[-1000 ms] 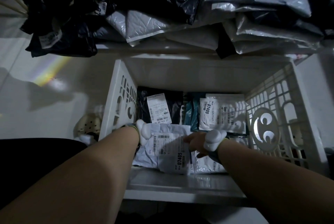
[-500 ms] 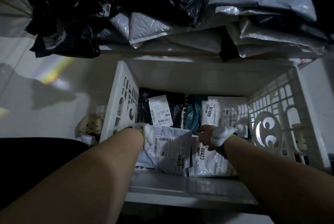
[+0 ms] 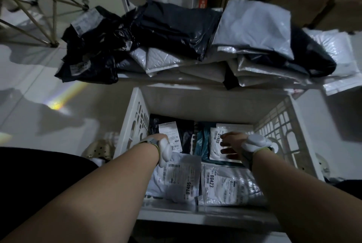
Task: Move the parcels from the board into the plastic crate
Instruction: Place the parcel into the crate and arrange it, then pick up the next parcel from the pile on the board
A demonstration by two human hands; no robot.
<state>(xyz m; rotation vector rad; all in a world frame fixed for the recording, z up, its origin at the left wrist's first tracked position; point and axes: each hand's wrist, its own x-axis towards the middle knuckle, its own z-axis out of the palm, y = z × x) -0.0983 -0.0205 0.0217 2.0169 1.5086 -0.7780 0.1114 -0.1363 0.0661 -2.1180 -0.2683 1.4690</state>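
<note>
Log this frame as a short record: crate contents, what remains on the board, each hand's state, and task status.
crate: white plastic, perforated walls, on the floor below the board
in crate: parcel 07405 near left; parcel 08423 near right; parcel 07409 far right; black parcel far left
board: pile of black and grey parcels remaining
left hand: inside crate, fingers hidden
right hand: over parcel 07409, fingers spread, holding nothing
status: unfinished
</note>
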